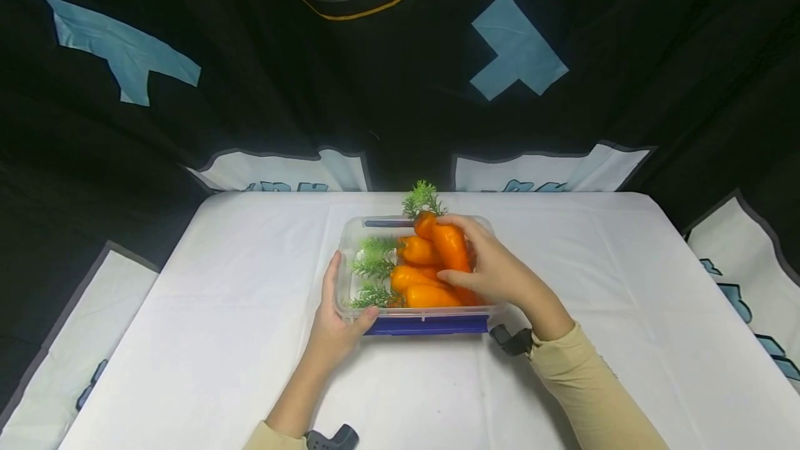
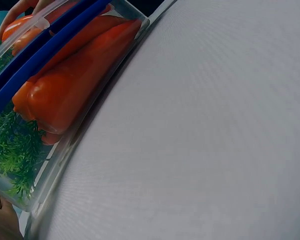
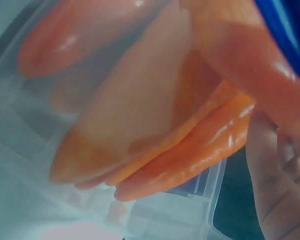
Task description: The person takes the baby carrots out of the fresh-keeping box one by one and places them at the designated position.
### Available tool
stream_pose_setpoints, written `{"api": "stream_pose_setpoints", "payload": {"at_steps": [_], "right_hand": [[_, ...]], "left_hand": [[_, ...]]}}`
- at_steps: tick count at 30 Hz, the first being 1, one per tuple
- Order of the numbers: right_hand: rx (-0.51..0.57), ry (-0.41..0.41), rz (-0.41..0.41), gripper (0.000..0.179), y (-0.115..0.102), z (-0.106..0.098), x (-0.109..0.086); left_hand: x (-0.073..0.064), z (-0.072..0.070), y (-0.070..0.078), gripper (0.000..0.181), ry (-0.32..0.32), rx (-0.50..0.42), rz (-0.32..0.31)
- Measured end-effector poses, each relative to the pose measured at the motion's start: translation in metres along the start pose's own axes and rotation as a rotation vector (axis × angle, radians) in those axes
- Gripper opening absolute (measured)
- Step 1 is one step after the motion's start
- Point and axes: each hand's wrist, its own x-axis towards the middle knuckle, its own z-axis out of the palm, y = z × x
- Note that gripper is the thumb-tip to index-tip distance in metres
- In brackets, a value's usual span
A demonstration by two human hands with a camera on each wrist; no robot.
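Note:
A clear plastic food container (image 1: 350, 235) with a blue clip along its front stands on the white table. Inside lie several orange carrots (image 1: 431, 296) with feathery green tops (image 1: 371, 267) pointing left. My left hand (image 1: 336, 328) grips the container's front left corner, fingers along the side wall and thumb at the front rim. With fingers and thumb, my right hand (image 1: 494, 262) holds another carrot (image 1: 451, 247) over the right part of the container; its green top (image 1: 421, 198) sticks up past the back rim. In the right wrist view, carrots (image 3: 189, 170) show through the cloudy wall.
The white tablecloth (image 1: 237, 297) spreads around the container on every side. Behind the table hangs a black cloth (image 1: 387, 103) with blue and white patches. A dark wrist device (image 1: 512, 340) sits at my right cuff.

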Motion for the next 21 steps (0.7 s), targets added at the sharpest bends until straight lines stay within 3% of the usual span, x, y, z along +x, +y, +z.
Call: {"api": "stream_pose_setpoints", "payload": {"at_steps": [4, 12, 21], "right_hand": [[0.047, -0.028, 0.019, 0.077, 0.0, -0.003, -0.001], [-0.037, -0.102, -0.042, 0.066, 0.002, -0.006, -0.002], [0.007, -0.195, -0.048, 0.069, -0.009, -0.01, -0.003]], "left_hand": [[0.0, 0.0, 0.0, 0.105, 0.003, 0.008, 0.004], [0.001, 0.0, -0.002, 0.105, -0.002, -0.007, 0.004], [0.001, 0.0, -0.002, 0.106, -0.003, -0.006, 0.004]]}}
